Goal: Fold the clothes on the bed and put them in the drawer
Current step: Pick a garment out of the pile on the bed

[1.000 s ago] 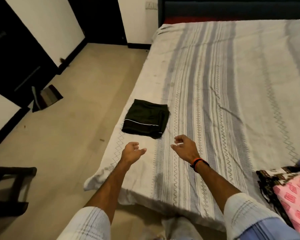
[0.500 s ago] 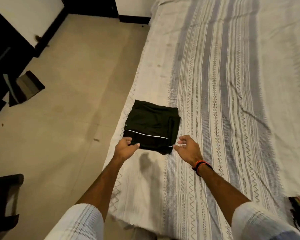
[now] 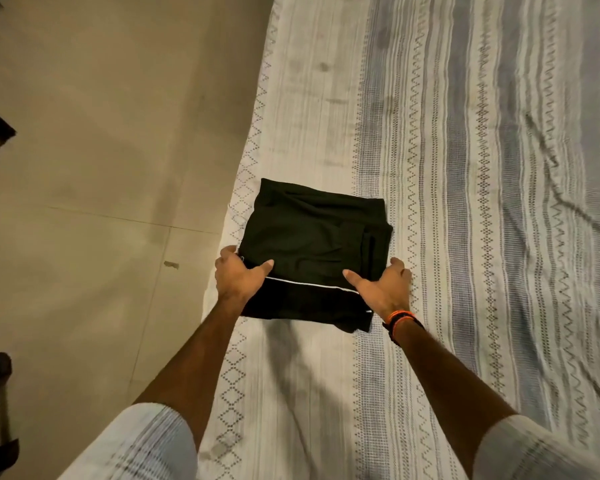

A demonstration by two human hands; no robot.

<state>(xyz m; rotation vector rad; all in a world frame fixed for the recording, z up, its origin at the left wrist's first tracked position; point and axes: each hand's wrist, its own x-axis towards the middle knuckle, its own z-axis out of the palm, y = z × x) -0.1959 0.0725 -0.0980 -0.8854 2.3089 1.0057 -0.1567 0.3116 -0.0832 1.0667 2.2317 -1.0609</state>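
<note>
The folded black shorts (image 3: 312,247) lie flat on the bed (image 3: 465,168), close to its left edge, on the pale zigzag border of the striped sheet (image 3: 499,271). The bundle is roughly square, only slightly longer from the near edge to the far edge, and turned a little so its far edge tips down toward the right. A thin white piping line runs across it side to side, near the near edge. A loose fold of cloth stands along the right side of the shorts.

The left hand (image 3: 238,278) grips the shorts at their near left corner: thumb laid on top of the cloth, fingers (image 3: 227,252) curled round the left edge. The right hand (image 3: 383,287) grips the near right corner the same way, thumb on top pointing inward, fingers (image 3: 399,265) wrapped round the right edge. An orange and black band (image 3: 400,318) sits on the right wrist. The near edge of the shorts looks slightly raised off the sheet, with shadow beneath, though whether it is truly clear of the bed cannot be told.

Half a second ago the hands only reached the near edge of the shorts, fingers loose; now both clasp its sides. A second ago they hung well short of the shorts, holding nothing. The shorts lie at the same spot on the sheet throughout.

Left of the bed is beige floor (image 3: 101,168).
</note>
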